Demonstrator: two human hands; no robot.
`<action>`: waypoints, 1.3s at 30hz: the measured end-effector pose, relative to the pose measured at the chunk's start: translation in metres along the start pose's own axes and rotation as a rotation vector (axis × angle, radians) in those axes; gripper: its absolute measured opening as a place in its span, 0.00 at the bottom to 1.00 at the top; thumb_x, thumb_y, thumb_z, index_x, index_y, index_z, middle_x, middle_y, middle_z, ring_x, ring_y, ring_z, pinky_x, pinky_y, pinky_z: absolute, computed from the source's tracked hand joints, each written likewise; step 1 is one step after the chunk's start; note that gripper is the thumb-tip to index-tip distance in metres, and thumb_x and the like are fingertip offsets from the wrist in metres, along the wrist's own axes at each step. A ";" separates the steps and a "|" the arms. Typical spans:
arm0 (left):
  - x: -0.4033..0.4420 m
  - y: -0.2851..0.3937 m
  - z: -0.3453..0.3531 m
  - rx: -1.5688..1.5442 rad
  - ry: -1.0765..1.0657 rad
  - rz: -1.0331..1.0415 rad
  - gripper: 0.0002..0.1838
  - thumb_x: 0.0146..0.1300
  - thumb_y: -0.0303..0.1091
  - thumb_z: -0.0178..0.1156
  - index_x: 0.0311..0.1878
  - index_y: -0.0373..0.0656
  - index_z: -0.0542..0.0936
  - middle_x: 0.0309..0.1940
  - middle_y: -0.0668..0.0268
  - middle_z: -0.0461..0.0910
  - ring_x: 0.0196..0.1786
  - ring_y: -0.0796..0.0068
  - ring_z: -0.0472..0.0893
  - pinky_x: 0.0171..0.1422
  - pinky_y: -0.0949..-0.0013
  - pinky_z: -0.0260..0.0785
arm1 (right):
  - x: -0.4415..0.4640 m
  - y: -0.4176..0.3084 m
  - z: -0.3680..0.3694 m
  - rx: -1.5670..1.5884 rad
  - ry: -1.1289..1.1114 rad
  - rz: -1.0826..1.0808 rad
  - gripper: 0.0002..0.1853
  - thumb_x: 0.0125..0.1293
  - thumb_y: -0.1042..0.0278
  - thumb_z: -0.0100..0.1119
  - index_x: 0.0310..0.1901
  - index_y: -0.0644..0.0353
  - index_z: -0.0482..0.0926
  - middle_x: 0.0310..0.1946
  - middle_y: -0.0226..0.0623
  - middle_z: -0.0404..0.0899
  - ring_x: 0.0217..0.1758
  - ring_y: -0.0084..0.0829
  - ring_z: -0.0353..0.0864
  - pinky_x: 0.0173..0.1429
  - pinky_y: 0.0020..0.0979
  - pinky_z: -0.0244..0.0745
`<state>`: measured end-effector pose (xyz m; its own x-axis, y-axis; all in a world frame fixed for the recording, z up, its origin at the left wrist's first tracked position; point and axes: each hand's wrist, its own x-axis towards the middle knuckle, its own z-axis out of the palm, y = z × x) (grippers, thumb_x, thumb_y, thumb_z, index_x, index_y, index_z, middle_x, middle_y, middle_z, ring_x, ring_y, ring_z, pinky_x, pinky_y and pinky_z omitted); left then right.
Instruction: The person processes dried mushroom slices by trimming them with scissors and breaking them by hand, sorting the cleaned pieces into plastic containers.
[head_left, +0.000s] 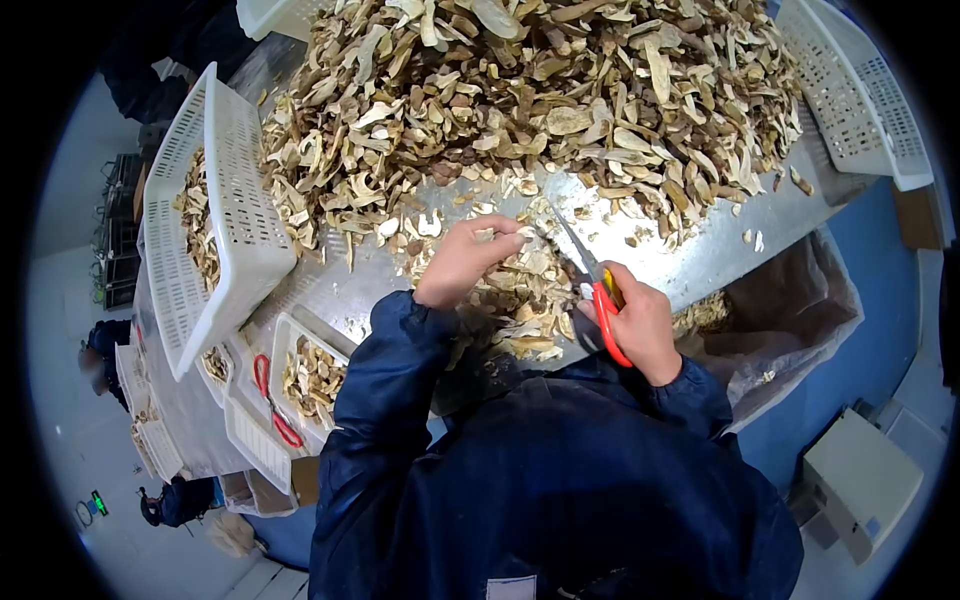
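Note:
My left hand (467, 260) is over the metal table, thumb and fingers pinched on a small pale dried mushroom slice (526, 232). In my right hand (643, 322) are scissors with red handles (606, 318). Their blades (572, 236) point up and left, just right of my left fingertips, and seem a little apart. Below and between the hands lies a loose heap of cut mushroom pieces (530, 290). Beyond them rises a large pile of dried mushroom slices (560, 90), brown and cream.
A white perforated basket (250, 215) with slices leans at the left; another basket (850, 100) stands at the right. Nearer left are a white tray of pieces (312, 385) and red-handled scissors (272, 405). A plastic-lined bin (800, 330) sits below the table's right edge. Other people are at left.

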<state>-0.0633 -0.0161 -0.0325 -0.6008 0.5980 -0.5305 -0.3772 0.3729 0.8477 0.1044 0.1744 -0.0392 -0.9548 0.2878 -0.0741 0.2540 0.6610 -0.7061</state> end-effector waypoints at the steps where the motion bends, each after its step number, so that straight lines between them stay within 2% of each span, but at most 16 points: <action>1: -0.006 0.002 0.002 -0.090 -0.003 0.026 0.08 0.64 0.30 0.59 0.42 0.36 0.79 0.27 0.73 0.74 0.27 0.87 0.67 0.30 0.80 0.58 | 0.000 -0.002 -0.002 0.008 -0.009 0.000 0.28 0.51 0.50 0.70 0.49 0.59 0.75 0.20 0.45 0.77 0.25 0.46 0.79 0.29 0.40 0.71; 3: -0.014 0.004 0.006 -0.271 -0.010 0.080 0.07 0.63 0.29 0.59 0.42 0.36 0.79 0.28 0.72 0.74 0.26 0.87 0.65 0.29 0.81 0.56 | -0.001 -0.006 -0.010 0.031 -0.112 -0.018 0.31 0.50 0.50 0.71 0.51 0.59 0.73 0.23 0.44 0.76 0.29 0.45 0.79 0.33 0.40 0.71; 6: -0.025 0.014 0.011 -0.318 -0.066 0.140 0.10 0.62 0.37 0.61 0.41 0.41 0.79 0.27 0.76 0.72 0.27 0.88 0.67 0.31 0.81 0.58 | -0.005 -0.016 -0.022 0.094 -0.194 -0.054 0.36 0.48 0.50 0.73 0.55 0.59 0.70 0.27 0.43 0.76 0.34 0.45 0.78 0.38 0.41 0.71; 8: -0.027 0.011 0.016 -0.280 -0.036 0.117 0.10 0.62 0.37 0.61 0.41 0.41 0.79 0.28 0.76 0.73 0.28 0.88 0.68 0.32 0.81 0.60 | -0.008 -0.017 -0.025 0.139 -0.208 -0.085 0.39 0.46 0.52 0.74 0.58 0.59 0.67 0.29 0.40 0.74 0.36 0.44 0.76 0.41 0.41 0.70; 13: -0.036 0.007 0.025 -0.256 -0.008 0.069 0.09 0.63 0.38 0.61 0.40 0.42 0.79 0.27 0.76 0.73 0.29 0.87 0.70 0.34 0.81 0.62 | -0.011 -0.017 -0.032 0.128 -0.229 -0.109 0.40 0.45 0.53 0.74 0.58 0.60 0.67 0.28 0.39 0.73 0.35 0.43 0.74 0.40 0.40 0.68; 17: -0.034 -0.007 0.026 -0.419 -0.001 0.062 0.08 0.63 0.36 0.60 0.39 0.41 0.78 0.26 0.77 0.72 0.28 0.88 0.69 0.33 0.80 0.61 | -0.015 -0.015 -0.031 0.152 -0.264 -0.099 0.40 0.44 0.53 0.75 0.58 0.60 0.68 0.28 0.39 0.73 0.35 0.42 0.74 0.40 0.40 0.68; 20: -0.043 0.000 0.034 -0.321 -0.033 0.072 0.07 0.63 0.34 0.59 0.38 0.40 0.78 0.25 0.77 0.71 0.26 0.88 0.67 0.31 0.80 0.59 | -0.015 -0.025 -0.033 0.129 -0.291 -0.115 0.39 0.45 0.53 0.74 0.57 0.60 0.68 0.27 0.39 0.73 0.34 0.42 0.74 0.40 0.40 0.69; 23: -0.047 -0.001 0.036 -0.150 -0.033 0.164 0.06 0.64 0.33 0.58 0.37 0.40 0.78 0.24 0.77 0.71 0.26 0.89 0.66 0.30 0.81 0.58 | -0.016 -0.026 -0.028 0.091 -0.286 -0.124 0.34 0.49 0.52 0.72 0.54 0.60 0.70 0.23 0.41 0.75 0.30 0.44 0.77 0.35 0.41 0.70; 27: -0.046 -0.019 0.027 -0.368 -0.084 0.053 0.04 0.62 0.30 0.57 0.36 0.41 0.76 0.22 0.74 0.70 0.25 0.86 0.68 0.31 0.80 0.59 | -0.020 -0.022 -0.021 0.049 -0.319 -0.085 0.27 0.54 0.50 0.68 0.49 0.59 0.72 0.18 0.44 0.75 0.23 0.48 0.78 0.28 0.42 0.69; 28: -0.044 -0.029 0.020 -0.518 -0.144 0.115 0.05 0.60 0.30 0.54 0.37 0.41 0.75 0.23 0.72 0.70 0.24 0.83 0.69 0.30 0.79 0.61 | -0.020 -0.021 -0.020 0.050 -0.300 -0.093 0.26 0.55 0.50 0.67 0.48 0.59 0.72 0.18 0.45 0.75 0.23 0.49 0.78 0.27 0.42 0.69; 31: -0.048 -0.035 -0.018 -0.659 -0.177 0.195 0.08 0.59 0.29 0.53 0.42 0.42 0.75 0.26 0.71 0.74 0.25 0.82 0.70 0.31 0.79 0.66 | -0.019 -0.015 -0.017 0.005 -0.272 -0.024 0.25 0.57 0.50 0.66 0.48 0.60 0.73 0.18 0.46 0.75 0.23 0.50 0.78 0.27 0.42 0.69; 33: -0.058 -0.027 -0.041 -0.671 0.016 0.269 0.12 0.57 0.28 0.53 0.46 0.42 0.73 0.29 0.68 0.74 0.27 0.81 0.71 0.31 0.77 0.69 | -0.018 -0.007 -0.014 -0.007 -0.232 -0.004 0.25 0.57 0.50 0.66 0.48 0.61 0.72 0.18 0.47 0.75 0.23 0.50 0.78 0.27 0.42 0.69; 35: -0.060 -0.022 -0.059 -0.917 0.281 0.210 0.09 0.61 0.27 0.52 0.45 0.41 0.73 0.29 0.70 0.72 0.30 0.81 0.71 0.32 0.78 0.68 | -0.017 0.001 -0.008 0.014 -0.157 -0.034 0.26 0.58 0.51 0.65 0.48 0.63 0.72 0.19 0.48 0.75 0.23 0.50 0.78 0.27 0.42 0.69; 37: -0.053 -0.034 -0.090 -0.729 0.220 0.269 0.07 0.65 0.30 0.56 0.44 0.43 0.73 0.32 0.73 0.67 0.37 0.82 0.71 0.31 0.81 0.65 | -0.017 -0.002 -0.008 0.017 -0.158 -0.042 0.26 0.58 0.52 0.66 0.48 0.65 0.72 0.19 0.49 0.75 0.22 0.50 0.78 0.27 0.42 0.69; 38: -0.048 -0.039 -0.100 -0.617 0.204 0.237 0.08 0.63 0.33 0.60 0.42 0.41 0.76 0.30 0.74 0.70 0.34 0.84 0.71 0.32 0.81 0.64 | -0.017 -0.003 -0.008 0.007 -0.156 -0.045 0.25 0.58 0.52 0.66 0.48 0.65 0.72 0.19 0.49 0.75 0.22 0.50 0.77 0.26 0.42 0.69; 39: -0.046 -0.032 -0.094 -0.327 0.343 0.184 0.10 0.62 0.35 0.61 0.42 0.40 0.77 0.30 0.74 0.72 0.33 0.85 0.71 0.32 0.80 0.65 | -0.016 -0.004 -0.008 -0.004 -0.152 -0.048 0.25 0.58 0.53 0.66 0.48 0.65 0.73 0.19 0.48 0.75 0.22 0.50 0.77 0.26 0.42 0.69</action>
<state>-0.0895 -0.1225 -0.0356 -0.8541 0.3450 -0.3892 -0.4117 0.0088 0.9113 0.1204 0.1728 -0.0300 -0.9780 0.1480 -0.1468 0.2083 0.6746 -0.7082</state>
